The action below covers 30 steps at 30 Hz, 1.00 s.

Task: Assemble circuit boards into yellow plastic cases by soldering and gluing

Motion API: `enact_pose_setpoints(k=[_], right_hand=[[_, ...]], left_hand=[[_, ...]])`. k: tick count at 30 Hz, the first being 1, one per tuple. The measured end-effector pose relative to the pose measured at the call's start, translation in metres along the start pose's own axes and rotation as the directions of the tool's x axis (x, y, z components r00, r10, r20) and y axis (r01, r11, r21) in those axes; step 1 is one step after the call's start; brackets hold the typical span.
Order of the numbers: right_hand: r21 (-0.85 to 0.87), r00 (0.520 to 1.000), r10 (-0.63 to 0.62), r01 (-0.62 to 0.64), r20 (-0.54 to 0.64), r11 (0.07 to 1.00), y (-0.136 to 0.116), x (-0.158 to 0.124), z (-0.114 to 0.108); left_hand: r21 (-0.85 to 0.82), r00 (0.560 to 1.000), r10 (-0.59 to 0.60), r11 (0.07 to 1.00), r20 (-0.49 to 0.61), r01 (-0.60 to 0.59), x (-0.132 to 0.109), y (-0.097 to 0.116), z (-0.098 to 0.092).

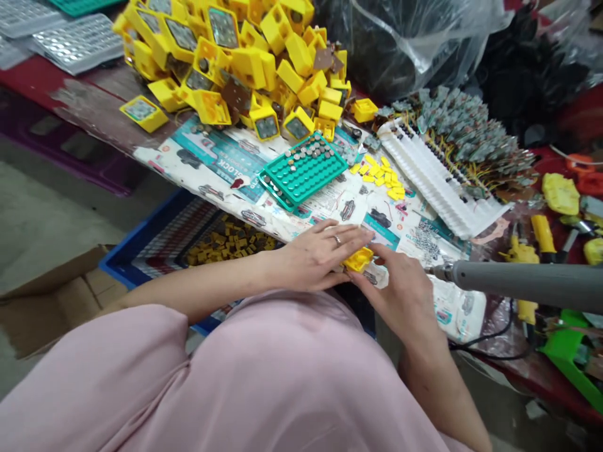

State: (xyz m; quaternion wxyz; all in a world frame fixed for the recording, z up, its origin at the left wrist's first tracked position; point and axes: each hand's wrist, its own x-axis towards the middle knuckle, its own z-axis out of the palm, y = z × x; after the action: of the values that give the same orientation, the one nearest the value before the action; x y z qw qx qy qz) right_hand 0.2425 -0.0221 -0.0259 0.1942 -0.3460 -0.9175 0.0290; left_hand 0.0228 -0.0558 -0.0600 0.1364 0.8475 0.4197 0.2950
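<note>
Between my two hands, at the front edge of the table, is a small yellow plastic case point(360, 258). My left hand point(325, 252), with a ring on one finger, reaches over its left side, fingers closed against it. From the right, my right hand point(400, 282) pinches the same case between thumb and fingers. The inside of the case is too small and partly covered to make out. Just beyond my hands lie a green tray point(306, 169) with small round metal pieces on it and a scatter of small yellow tabs point(379, 176).
A big heap of yellow cases point(254, 63) fills the back. At right stand a white ridged rack point(438, 176) of wired parts and a grey powered screwdriver point(518, 279) jutting in. A blue crate point(141, 232) with yellow pieces sits below the table edge, near a cardboard box point(56, 295).
</note>
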Motion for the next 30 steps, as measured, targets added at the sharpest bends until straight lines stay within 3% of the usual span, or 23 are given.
enact_pose_setpoints(k=[4,7,9,12,13,15,17,19,24,27,30], right_hand=[[0.171,0.998,0.063,-0.062,0.000,0.983,-0.007,0.025,-0.016],[0.283,0.996,0.070,-0.055,-0.045,0.957,-0.007,0.046,-0.015],[0.356,0.984,0.122,-0.069,-0.130,0.932,-0.006,0.062,-0.009],[0.375,0.968,0.149,-0.066,-0.199,0.925,-0.004,0.089,0.008],[0.357,0.976,0.117,-0.044,-0.184,0.933,-0.004,0.100,0.016],[0.311,0.995,0.013,0.020,-0.103,0.950,-0.008,0.122,0.035],[0.240,0.998,-0.065,0.068,-0.024,0.968,-0.016,0.144,0.055],[0.156,0.997,-0.066,0.060,0.034,0.986,-0.026,0.163,0.072],[0.055,0.985,0.031,-0.041,0.172,0.998,-0.041,0.191,0.091],[0.130,0.979,0.030,-0.057,0.201,0.990,-0.037,0.195,0.086],[0.372,0.985,0.042,-0.103,0.169,0.922,-0.032,0.190,0.076]], left_hand=[[-0.271,0.997,-0.060,0.960,0.045,0.070,0.006,-0.003,0.010],[-0.515,0.969,-0.248,0.828,0.015,0.220,0.007,-0.005,0.004],[-0.770,0.903,-0.429,0.564,0.037,0.300,0.004,-0.003,-0.007],[-0.967,0.774,-0.605,0.026,0.186,0.253,-0.007,-0.001,-0.028],[-0.972,0.740,-0.633,-0.094,0.225,0.216,-0.012,-0.002,-0.034],[-0.965,0.674,-0.692,-0.219,0.260,0.147,-0.022,-0.005,-0.043],[-0.961,0.614,-0.747,-0.267,0.256,0.076,-0.031,-0.010,-0.049],[-0.957,0.565,-0.783,-0.287,0.261,0.044,-0.038,-0.015,-0.054],[-0.960,0.539,-0.798,-0.269,0.269,0.082,-0.051,-0.026,-0.065],[-0.956,0.528,-0.801,-0.279,0.283,0.090,-0.057,-0.032,-0.069],[-0.949,0.529,-0.794,-0.304,0.299,0.080,-0.060,-0.038,-0.070]])
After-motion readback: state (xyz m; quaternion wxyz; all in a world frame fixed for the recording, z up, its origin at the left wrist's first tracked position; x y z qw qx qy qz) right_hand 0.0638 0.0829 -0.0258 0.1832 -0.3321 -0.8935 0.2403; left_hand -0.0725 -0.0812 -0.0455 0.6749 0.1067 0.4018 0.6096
